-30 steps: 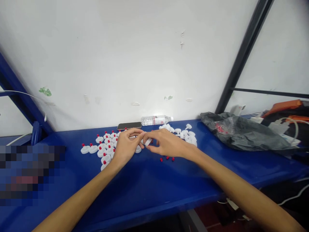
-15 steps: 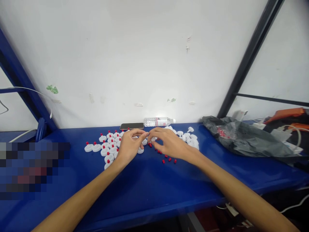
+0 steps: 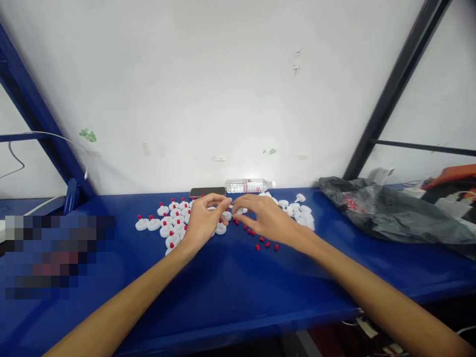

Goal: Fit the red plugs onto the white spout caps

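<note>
Left hand point(image 3: 204, 222) fingers curled over white caps point(image 3: 171, 225), grip unclear; right hand point(image 3: 266, 220) pinching white cap point(image 3: 239, 211) above red plugs point(image 3: 260, 240)

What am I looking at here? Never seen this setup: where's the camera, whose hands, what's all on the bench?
There is no machine here: a person wears a camera on the head, looking forward and down, so both arms reach in from below. The left hand and right hand meet fingertip to fingertip over a blue bench against a white wall. The right fingers pinch a small white cap; whether the left holds anything cannot be told. Left of the hands lie white caps with red plugs; right of them, plain white caps; near the right wrist, loose red plugs. Behind are a phone and a lying water bottle; at right, a grey plastic bag.
</note>
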`<state>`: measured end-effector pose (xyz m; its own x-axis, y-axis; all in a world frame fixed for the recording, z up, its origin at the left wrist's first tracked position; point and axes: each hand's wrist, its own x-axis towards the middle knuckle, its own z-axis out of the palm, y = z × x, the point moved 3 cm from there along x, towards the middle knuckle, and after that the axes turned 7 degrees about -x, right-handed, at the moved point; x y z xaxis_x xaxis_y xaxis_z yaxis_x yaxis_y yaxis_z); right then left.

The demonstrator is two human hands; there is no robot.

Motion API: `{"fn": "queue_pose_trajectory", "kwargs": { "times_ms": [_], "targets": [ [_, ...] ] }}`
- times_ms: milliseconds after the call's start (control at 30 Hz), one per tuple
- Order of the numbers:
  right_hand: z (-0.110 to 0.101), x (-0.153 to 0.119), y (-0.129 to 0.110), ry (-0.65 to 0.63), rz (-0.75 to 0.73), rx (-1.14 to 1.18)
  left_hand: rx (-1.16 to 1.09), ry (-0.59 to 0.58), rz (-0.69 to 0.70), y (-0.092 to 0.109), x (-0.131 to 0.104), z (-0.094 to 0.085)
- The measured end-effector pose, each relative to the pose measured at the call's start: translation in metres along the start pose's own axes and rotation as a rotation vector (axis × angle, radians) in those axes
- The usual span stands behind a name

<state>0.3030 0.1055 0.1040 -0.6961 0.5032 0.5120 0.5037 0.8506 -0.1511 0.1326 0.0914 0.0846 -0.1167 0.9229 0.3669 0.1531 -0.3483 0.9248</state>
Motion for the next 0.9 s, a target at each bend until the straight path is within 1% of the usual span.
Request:
{"fn": "queue_pose_trajectory", "kwargs": {
  "times_ms": [233,400,500,667,900],
  "targets": [
    [-0.001,-0.001,-0.002,0.034,0.023,0.016,0.022,-0.042,0.027,0.004,0.000,0.001],
    [0.000,0.000,0.000,0.084,0.097,0.123,-0.050,-0.026,0.021,0.009,-0.001,-0.002],
    [0.002,0.001,0.000,0.100,0.073,0.169,-0.086,-0.049,0.011,0.010,-0.002,-0.002],
    [0.004,0.001,0.000,0.104,0.004,0.072,-0.081,-0.070,-0.011,0.012,-0.004,0.000],
    [0.002,0.000,0.002,0.148,0.005,0.034,-0.107,-0.104,-0.009,0.016,-0.006,0.002]
  ]
}}
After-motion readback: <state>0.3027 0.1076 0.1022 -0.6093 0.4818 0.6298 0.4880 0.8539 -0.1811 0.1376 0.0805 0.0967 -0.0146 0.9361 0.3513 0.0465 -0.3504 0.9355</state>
